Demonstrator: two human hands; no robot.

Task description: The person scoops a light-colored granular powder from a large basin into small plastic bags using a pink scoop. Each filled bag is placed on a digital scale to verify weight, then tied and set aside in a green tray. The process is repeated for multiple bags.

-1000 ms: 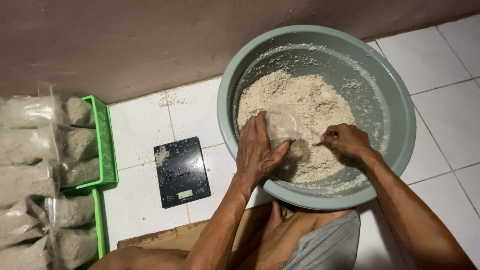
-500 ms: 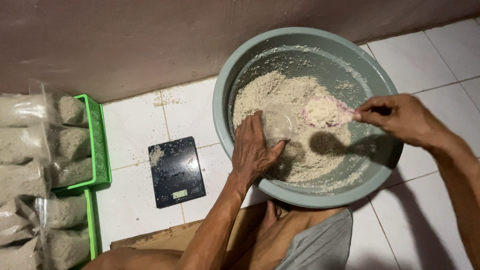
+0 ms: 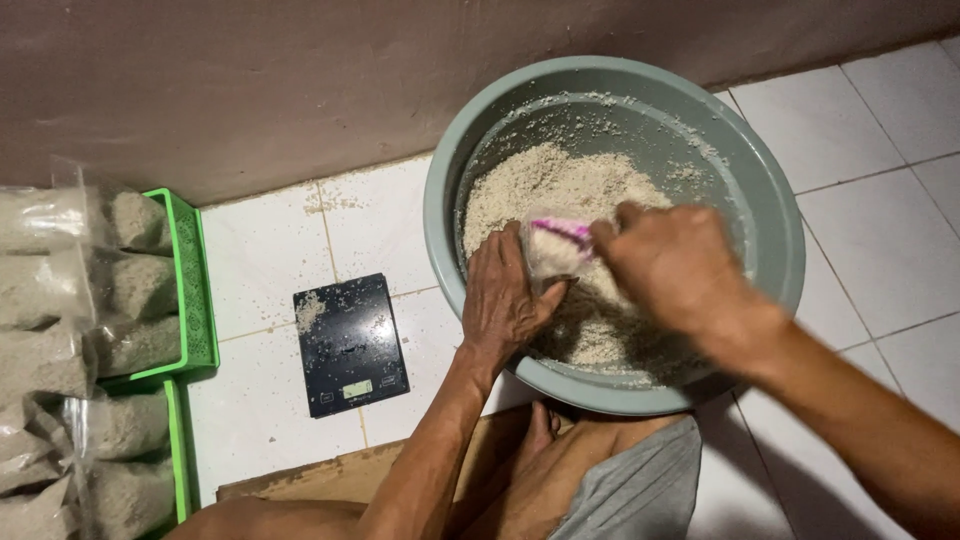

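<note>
Down in the head view, the left hand [image 3: 505, 295] is resting inside the grey-green basin [image 3: 780, 215], its fingers curling around a small clear bag [image 3: 552, 250] and gripping it from the left. Opposite, the right hand [image 3: 665, 265] is closing on a pink-edged scoop [image 3: 562, 230], tipping it at the bag's mouth just beyond its fingertips. Pale grain [image 3: 545, 180] is lying heaped past both sets of fingers, toward the wall. Well off to the left of the left hand's knuckles, a black scale [image 3: 350, 345] is sitting on the white tiles, and farther left green trays [image 3: 195, 290] are holding filled bags [image 3: 60, 290].
</note>
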